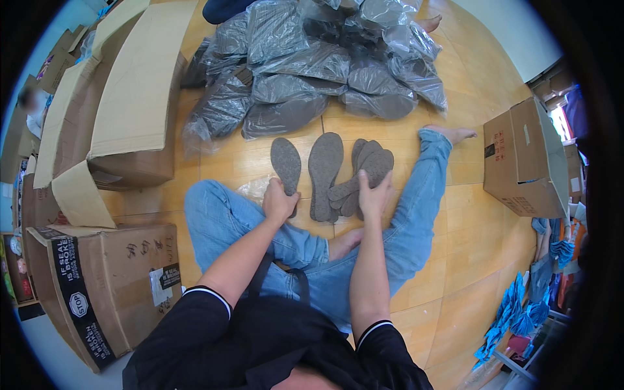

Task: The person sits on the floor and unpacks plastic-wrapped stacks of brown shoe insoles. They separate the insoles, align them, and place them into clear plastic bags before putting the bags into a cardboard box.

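Observation:
My left hand (279, 200) is closed around the heel end of a grey felt-like insole (285, 158), which points away from me just above the wooden floor. Beside it, in the middle, a grey insole (325, 159) lies flat, with what looks like another under its edge. My right hand (375, 195) grips one or more insoles (379, 162) from a fanned group on the right; how many it holds is hidden. One insole (344, 189) in that group slants across the others. A crumpled clear plastic bag (255, 187) lies by my left knee.
A pile of grey insoles in clear bags (292, 91) spreads ahead. An open carton (140, 97) stands at the left, a taped carton (133, 279) nearer me, another carton (520, 156) at the right. Blue bundles (513, 312) lie lower right. Another person's foot (429, 24) shows behind the pile.

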{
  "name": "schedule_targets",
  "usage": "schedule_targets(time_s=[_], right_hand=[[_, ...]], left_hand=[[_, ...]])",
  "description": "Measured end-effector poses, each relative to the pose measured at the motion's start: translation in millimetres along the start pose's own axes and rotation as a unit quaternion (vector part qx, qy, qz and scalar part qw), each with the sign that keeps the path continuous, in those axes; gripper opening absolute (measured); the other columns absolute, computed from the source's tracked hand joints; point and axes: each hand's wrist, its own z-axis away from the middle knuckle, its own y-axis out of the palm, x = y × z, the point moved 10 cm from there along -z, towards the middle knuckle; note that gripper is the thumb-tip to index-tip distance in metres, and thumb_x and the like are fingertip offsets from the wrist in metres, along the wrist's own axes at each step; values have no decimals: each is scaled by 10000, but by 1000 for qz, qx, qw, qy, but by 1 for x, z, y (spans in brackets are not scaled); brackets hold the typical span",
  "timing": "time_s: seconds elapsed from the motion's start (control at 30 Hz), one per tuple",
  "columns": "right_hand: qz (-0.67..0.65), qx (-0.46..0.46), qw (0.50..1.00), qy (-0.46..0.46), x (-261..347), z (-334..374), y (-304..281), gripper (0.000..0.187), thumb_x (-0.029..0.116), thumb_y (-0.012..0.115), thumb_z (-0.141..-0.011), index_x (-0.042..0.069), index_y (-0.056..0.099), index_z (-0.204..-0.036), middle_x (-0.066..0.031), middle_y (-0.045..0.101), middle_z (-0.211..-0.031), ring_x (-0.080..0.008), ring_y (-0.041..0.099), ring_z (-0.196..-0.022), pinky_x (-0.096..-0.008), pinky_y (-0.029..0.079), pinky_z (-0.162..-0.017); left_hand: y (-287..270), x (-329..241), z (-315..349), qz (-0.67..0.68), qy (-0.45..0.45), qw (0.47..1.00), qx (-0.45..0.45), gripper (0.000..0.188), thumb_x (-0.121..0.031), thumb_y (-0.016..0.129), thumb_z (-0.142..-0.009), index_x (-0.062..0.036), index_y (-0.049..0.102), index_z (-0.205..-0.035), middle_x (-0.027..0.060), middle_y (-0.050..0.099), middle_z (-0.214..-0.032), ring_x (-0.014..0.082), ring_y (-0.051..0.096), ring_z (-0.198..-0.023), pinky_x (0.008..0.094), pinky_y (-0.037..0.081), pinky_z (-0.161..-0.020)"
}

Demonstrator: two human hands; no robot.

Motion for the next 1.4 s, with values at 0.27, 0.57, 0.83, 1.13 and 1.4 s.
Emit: schedule_targets(time_s=[0.27,0.57,0.83,1.13,1.4], right_hand=[[106,42,993,2,7,8,19,963,332,734,-743,93,201,-1508,-356,218,-1466,-468,291,-1355,-465,302,-1104],[151,47,987,-40,11,15,12,852,80,673,-760,109,248,-1498,-300,249,-1481,-434,363,-1322,-439,358,-1068],[197,-5,976,-93,4,21,7,732,66,627,-813,71,302,-1468,-305,328,-1440,-434,387,-1300,-452,344,-1071],[-133,114,966,-192,55,56,24,671,174,647,-890,9,320,-1452,-270,417,-1355,-402,450,-1242,-436,375,-1047],[-103,242,956,-133,35,71,84,788,362,675,-858,-82,336,-1414,-298,428,-1398,-371,440,-1302,-395,352,-1078]], left_hand=[[12,7,-1,539,-132,807,203,392,-218,731,-826,-50,563,-1138,42,642,-969,134,629,-866,281,514,-781],[-123,-49,41,707,7,692,143,220,-157,659,-906,-113,557,-1096,4,639,-962,107,631,-858,280,542,-783],[-205,-86,69,734,160,653,100,306,31,597,-852,-65,521,-1132,64,619,-997,171,626,-945,351,533,-861],[-315,-84,92,742,352,567,58,183,19,598,-834,-127,488,-841,40,575,-818,220,606,-899,438,451,-953],[-539,21,185,795,494,335,-106,447,-245,577,-856,10,507,-1215,171,532,-1179,293,518,-1090,472,487,-875]])
